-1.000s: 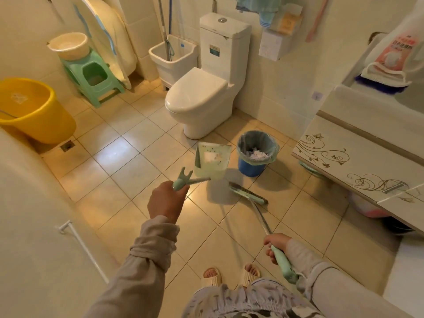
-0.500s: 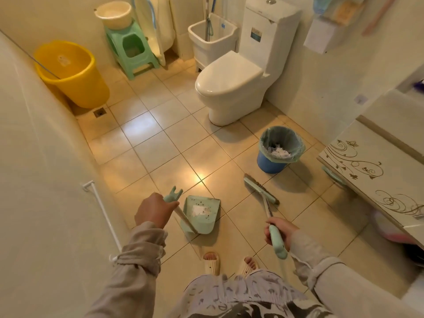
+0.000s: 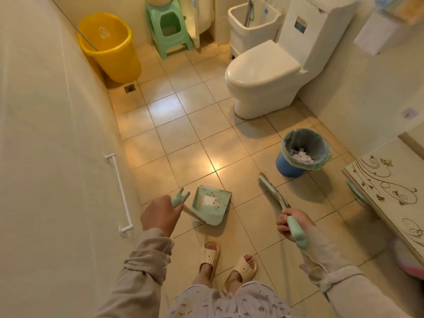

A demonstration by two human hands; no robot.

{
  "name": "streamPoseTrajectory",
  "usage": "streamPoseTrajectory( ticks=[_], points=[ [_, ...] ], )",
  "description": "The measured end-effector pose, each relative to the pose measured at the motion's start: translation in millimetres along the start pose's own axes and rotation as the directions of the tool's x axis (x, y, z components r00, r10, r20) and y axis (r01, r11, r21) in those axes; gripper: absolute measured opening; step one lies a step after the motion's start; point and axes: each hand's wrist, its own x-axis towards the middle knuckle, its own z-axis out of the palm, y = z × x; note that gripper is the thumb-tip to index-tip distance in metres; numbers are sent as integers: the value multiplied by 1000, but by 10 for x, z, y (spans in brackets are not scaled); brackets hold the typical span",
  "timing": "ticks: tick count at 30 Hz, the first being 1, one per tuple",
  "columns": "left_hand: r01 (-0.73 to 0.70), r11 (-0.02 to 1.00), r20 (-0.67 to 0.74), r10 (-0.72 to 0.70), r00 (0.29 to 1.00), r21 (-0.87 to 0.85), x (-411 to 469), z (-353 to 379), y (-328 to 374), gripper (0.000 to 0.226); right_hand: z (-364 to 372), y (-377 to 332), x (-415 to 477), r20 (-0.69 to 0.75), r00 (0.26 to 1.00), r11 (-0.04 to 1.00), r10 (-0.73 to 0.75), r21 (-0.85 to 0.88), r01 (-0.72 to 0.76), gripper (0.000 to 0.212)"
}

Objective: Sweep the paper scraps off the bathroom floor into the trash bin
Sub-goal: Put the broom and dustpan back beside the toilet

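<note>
Left hand (image 3: 161, 214): my fingers are closed round the dustpan's handle (image 3: 180, 199), whose forked green end sticks up past my knuckles.
Right hand (image 3: 293, 223): my fingers are wrapped tight round the broom's green grip (image 3: 297, 232), which runs back along my sleeve.
Dustpan (image 3: 210, 208): green; it sits low on the floor (image 3: 183, 138) just ahead of my left foot, its open mouth facing away from me.
Scraps (image 3: 210, 200): a small white patch of paper lies inside the dustpan, with dark specks scattered round it.
Broom (image 3: 271, 191): its head is tilted and points up and left from my right hand, between the dustpan and the bin; I cannot tell whether the bristles touch the tiles.
Bin (image 3: 296, 166): blue, lined with a translucent bag, standing upright to the right of the broom head; crumpled paper shows inside it.
Slippers (image 3: 210, 254): pale, one on each foot, side by side on the tiles near the bottom of the view.
Toilet (image 3: 261, 74): white, lid down, beyond the bin against the right wall.
Bucket (image 3: 110, 47): yellow, at the far left by the wall, next to a floor drain (image 3: 130, 88).
Stool (image 3: 169, 28): green plastic, between the bucket and the toilet, at the far wall.
Cabinet (image 3: 390, 187): a pale top with brown swirl patterns at the right edge.
</note>
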Motion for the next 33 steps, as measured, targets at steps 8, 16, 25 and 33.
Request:
streamPoseTrajectory(
  ticks=[8,16,25,33],
  points=[
    [123,990,-120,-130,984,-69,-98,-158,-420,36,348,-155,-130,146,989,997,-19,-66,29,27],
    [161,964,-137,-192,972,-213,299,-418,-804,33,1130,-366,-76,188,982,998,-13,-51,23,31],
    [135,961,-174,-180,968,-240,1077,-882,-1071,35,1756,-402,37,163,987,993,3,-118,17,29],
    [123,967,-218,-172,961,-224,1847,-1257,-1021,36,2210,-710,173,115,993,981,29,-196,-6,32]
  ],
)
